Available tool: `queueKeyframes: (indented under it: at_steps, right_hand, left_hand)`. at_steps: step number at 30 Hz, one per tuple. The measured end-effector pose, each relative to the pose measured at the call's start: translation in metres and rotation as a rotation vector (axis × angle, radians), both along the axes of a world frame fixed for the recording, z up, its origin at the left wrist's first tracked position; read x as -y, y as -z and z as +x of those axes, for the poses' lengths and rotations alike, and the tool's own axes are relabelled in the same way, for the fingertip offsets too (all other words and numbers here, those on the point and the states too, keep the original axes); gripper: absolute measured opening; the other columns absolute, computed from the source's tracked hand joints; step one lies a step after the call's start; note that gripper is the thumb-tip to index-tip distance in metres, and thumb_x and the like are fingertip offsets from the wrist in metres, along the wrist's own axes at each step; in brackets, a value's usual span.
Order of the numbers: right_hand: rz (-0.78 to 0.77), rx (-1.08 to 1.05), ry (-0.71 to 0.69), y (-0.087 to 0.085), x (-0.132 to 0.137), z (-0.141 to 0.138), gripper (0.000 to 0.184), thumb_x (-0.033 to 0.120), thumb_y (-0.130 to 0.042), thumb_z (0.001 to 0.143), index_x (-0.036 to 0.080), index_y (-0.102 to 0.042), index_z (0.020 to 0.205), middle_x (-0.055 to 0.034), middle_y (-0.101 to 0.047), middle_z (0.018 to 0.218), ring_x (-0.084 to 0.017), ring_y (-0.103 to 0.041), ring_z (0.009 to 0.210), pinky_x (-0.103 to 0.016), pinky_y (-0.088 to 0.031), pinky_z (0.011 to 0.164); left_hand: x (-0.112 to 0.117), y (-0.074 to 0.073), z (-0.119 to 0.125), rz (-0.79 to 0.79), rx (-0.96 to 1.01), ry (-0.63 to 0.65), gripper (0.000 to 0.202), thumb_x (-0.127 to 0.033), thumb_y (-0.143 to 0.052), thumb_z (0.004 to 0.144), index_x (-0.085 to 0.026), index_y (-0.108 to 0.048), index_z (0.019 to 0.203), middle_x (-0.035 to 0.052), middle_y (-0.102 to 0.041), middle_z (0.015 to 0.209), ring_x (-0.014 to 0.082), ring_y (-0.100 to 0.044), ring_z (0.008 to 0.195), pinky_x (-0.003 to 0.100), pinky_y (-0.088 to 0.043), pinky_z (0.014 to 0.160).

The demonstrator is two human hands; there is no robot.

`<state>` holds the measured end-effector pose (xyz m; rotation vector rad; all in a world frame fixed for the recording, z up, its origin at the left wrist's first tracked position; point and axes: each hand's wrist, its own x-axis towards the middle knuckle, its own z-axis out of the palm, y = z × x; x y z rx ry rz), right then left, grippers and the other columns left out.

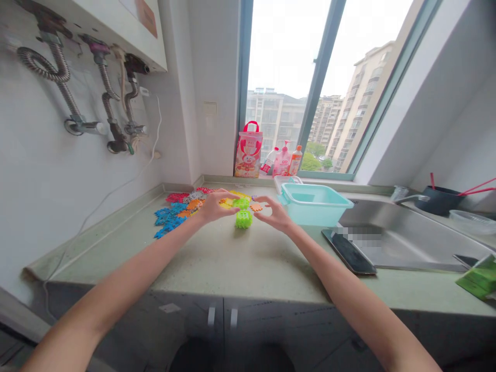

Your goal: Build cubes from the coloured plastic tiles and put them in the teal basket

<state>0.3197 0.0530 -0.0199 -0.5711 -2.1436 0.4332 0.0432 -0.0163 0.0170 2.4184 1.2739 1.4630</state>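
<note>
A bright green cube of interlocking plastic pieces [244, 220] sits on the counter between my hands. Just above it in the picture is another green interlocking piece [242, 202]. My left hand [217, 205] has its thumb and fingers curled at the left edge of that piece and seems to grip it. Thumb and forefinger are apart on my right hand [276, 214], at the right of the cube, with nothing held between them. An orange interlocking piece [256, 206] shows through that gap, lying behind on the counter. Blue interlocking pieces [170, 219] lie left of my left hand.
Red pieces [178, 197] lie near the back wall. A turquoise plastic tub [320, 212] stands right of my right hand. A phone [349, 251] lies by the steel sink [403, 243]. Bottles [284, 161] and a pink bag [248, 155] stand at the window.
</note>
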Motion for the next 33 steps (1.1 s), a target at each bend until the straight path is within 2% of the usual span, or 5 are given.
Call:
queueKeyframes:
  at_steps: [8,13,17,25,33]
  right_hand:
    - [0.022,0.112,-0.011,0.013,-0.004,0.011,0.046,0.037,-0.073,0.089,0.026,-0.063,0.133,-0.0096,-0.070,0.133,-0.025,-0.065,0.123,-0.043,-0.052,0.102]
    - [-0.225,0.175,-0.032,0.021,-0.005,0.007,0.060,0.044,-0.078,0.086,0.026,-0.058,0.140,-0.0089,-0.072,0.126,-0.025,-0.070,0.114,-0.041,-0.054,0.095]
    - [-0.300,0.276,-0.004,0.027,-0.008,0.005,0.067,0.049,-0.081,0.083,0.020,-0.062,0.141,-0.0093,-0.075,0.111,-0.024,-0.071,0.101,-0.038,-0.053,0.093]
    - [-0.318,0.280,0.014,0.021,-0.001,-0.004,0.048,0.046,-0.078,0.087,0.019,-0.074,0.127,-0.0060,-0.079,0.093,-0.021,-0.071,0.084,-0.031,-0.052,0.078]
    - [-0.248,0.292,-0.009,0.021,0.001,-0.005,0.032,0.043,-0.073,0.090,0.020,-0.079,0.110,-0.0038,-0.078,0.089,-0.018,-0.070,0.081,-0.026,-0.049,0.070]
  left_hand:
    - [-0.009,0.018,0.008,-0.073,-0.064,0.047,0.040,-0.046,-0.085,0.080,-0.021,-0.083,0.112,0.0094,-0.081,0.109,0.0274,-0.073,0.103,0.042,-0.055,0.097]
    - [-0.015,0.026,0.005,-0.211,-0.119,0.045,0.066,-0.054,-0.086,0.076,-0.022,-0.073,0.132,0.0111,-0.074,0.130,0.0299,-0.067,0.119,0.043,-0.051,0.106]
    - [-0.022,0.041,0.000,-0.354,-0.158,0.004,0.094,-0.058,-0.095,0.057,-0.021,-0.066,0.140,0.0122,-0.069,0.130,0.0238,-0.067,0.094,0.037,-0.055,0.087]
    - [-0.028,0.059,0.003,-0.522,-0.091,0.011,0.069,-0.063,-0.086,0.067,-0.018,-0.075,0.118,-0.0010,-0.064,0.075,0.0159,-0.058,0.067,0.025,-0.043,0.061]
    - [-0.025,0.054,0.004,-0.508,-0.073,0.112,0.045,-0.054,-0.079,0.076,-0.020,-0.081,0.105,0.0011,-0.071,0.085,0.0135,-0.057,0.067,0.023,-0.042,0.060]
